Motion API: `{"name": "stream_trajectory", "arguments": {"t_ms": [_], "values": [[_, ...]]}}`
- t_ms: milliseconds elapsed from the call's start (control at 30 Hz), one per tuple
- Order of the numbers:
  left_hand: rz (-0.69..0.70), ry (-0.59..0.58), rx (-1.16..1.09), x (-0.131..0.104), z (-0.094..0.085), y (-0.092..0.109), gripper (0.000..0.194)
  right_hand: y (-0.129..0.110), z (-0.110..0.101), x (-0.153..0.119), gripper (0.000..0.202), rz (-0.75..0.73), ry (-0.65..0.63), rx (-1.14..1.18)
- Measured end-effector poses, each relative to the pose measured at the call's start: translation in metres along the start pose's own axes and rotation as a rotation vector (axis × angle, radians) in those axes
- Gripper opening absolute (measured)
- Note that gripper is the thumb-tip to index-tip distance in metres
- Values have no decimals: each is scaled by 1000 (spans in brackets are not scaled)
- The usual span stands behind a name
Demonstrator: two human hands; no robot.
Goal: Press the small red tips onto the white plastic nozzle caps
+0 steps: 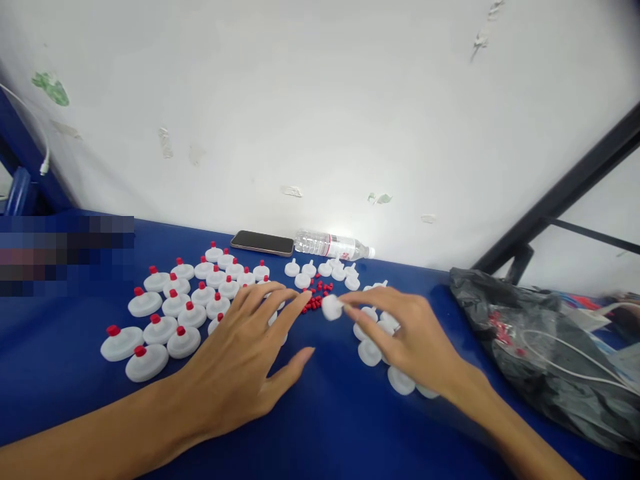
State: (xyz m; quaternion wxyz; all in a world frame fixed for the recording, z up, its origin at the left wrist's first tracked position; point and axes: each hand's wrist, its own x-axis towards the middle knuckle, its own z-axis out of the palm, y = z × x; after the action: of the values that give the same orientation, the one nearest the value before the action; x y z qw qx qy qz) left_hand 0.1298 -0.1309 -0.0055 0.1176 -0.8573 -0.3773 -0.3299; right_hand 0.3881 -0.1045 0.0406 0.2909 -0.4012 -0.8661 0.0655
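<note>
Left of the red caps (313,304) is the left hand (235,353) (fingers apart); rightward, the right hand (413,330) pinches a white piece (331,307).

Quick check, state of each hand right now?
Left hand: open, near the small red caps, nothing visibly held.
Right hand: closed in a pinch, holding a white piece.

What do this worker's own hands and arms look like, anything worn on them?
The left hand and right hand are bare and slim-fingered, with no glove, ring or watch showing. The left forearm and right forearm are slender and uncovered, with no sleeve in view.
</note>
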Motion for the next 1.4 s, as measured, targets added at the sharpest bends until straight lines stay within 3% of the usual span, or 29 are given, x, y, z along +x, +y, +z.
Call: {"name": "stream_trajectory", "arguments": {"t_ms": [67,167,333,467,733,867,1033,1233,1400], "values": [[33,26,-52,-1,0,1,45,-13,6,-5,19,-98,-80,133],[76,53,-161,-3,3,1,25,-18,11,-8,25,-193,-145,223],[42,-10,-280,-3,4,2,19,2,17,-4,30,-114,-40,-82],[118,-93,-289,-4,2,7,16,17,26,-1,31,-91,-137,-298],[250,-247,-404,-11,-2,21,14,20,34,-3,45,-89,-281,-384],[182,-341,-400,-13,-2,23,18,22,33,0,34,-81,-253,-363],[6,-314,-393,-12,5,15,13,26,32,4,11,-73,-241,-294],[-107,-238,-378,-11,6,7,17,23,28,3,15,-93,-208,-236],[-112,-137,-359,-13,6,6,15,4,19,-2,24,-29,-42,102]]}}
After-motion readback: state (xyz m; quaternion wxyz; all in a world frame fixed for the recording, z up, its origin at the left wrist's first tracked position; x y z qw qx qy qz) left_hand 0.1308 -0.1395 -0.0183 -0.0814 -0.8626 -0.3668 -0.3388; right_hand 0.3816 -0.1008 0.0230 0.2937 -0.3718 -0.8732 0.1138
